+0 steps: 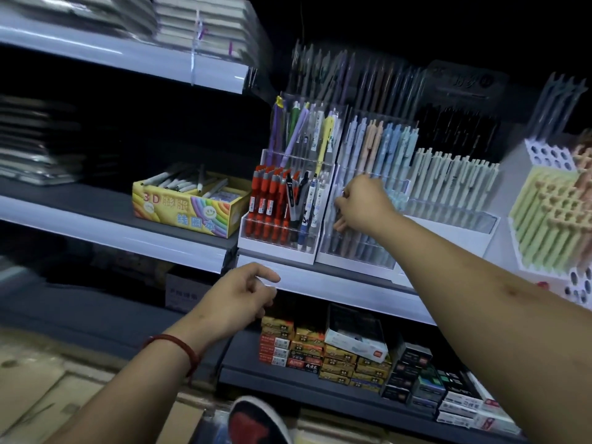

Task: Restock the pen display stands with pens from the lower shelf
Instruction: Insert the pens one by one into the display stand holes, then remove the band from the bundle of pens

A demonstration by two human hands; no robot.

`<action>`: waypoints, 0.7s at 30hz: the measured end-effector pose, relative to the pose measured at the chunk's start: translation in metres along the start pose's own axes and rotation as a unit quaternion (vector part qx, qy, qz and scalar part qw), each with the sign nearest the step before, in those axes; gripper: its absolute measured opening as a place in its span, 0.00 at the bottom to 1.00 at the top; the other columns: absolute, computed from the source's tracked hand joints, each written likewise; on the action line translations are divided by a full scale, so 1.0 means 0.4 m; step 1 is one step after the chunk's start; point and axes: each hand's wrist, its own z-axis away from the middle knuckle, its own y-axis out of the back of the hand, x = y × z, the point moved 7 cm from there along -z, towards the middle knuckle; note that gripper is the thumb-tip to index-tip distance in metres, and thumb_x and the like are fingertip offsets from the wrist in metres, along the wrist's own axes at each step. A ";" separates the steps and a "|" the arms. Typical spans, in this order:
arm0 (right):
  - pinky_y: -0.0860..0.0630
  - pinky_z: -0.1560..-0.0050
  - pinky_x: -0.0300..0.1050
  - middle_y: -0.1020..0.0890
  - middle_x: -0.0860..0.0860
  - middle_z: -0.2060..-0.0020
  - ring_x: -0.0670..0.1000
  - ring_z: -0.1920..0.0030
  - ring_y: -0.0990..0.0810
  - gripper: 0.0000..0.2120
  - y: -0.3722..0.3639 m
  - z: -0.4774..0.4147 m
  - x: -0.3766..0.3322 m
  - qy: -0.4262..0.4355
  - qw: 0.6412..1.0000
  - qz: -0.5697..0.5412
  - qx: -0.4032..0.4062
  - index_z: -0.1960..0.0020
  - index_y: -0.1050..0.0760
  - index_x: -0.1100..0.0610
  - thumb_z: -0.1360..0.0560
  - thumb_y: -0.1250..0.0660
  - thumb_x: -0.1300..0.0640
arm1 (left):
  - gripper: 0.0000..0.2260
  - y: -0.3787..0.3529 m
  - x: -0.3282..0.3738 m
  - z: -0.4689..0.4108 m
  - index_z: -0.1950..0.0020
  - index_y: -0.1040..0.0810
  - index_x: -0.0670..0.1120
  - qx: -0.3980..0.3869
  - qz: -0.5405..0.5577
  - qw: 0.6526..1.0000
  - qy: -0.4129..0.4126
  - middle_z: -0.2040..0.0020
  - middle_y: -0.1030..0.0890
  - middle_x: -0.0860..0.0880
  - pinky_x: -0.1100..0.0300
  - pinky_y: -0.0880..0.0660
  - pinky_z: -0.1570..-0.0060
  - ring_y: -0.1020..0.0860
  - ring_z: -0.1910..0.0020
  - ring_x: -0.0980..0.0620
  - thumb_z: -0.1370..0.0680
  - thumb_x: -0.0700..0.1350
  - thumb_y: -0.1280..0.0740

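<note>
Clear tiered pen display stands line the middle shelf. One stand holds red and mixed pens. The stand to its right holds pastel pens. My right hand reaches into that pastel stand, fingers curled around a pale pen at the front rows. My left hand hovers in front of the shelf edge with fingers loosely curled, holding nothing. On the lower shelf lie stacked pen boxes in yellow, red and black.
A yellow cardboard box of markers stands left of the stands. More pastel pen racks fill the right side. Notebook stacks lie on the upper shelves. Cardboard boxes cover the floor at lower left, and a shoe shows at the bottom.
</note>
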 end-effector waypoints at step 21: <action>0.24 0.61 0.34 0.17 0.49 0.51 0.45 0.58 0.19 0.07 -0.281 0.107 -0.429 0.132 0.966 -0.221 -0.033 0.43 0.21 0.53 0.20 0.30 0.55 | 0.07 0.570 0.142 -0.050 0.43 0.23 0.51 0.190 -0.260 0.946 -0.037 0.47 0.19 0.52 0.63 0.25 0.53 0.20 0.50 0.54 0.20 0.44 0.31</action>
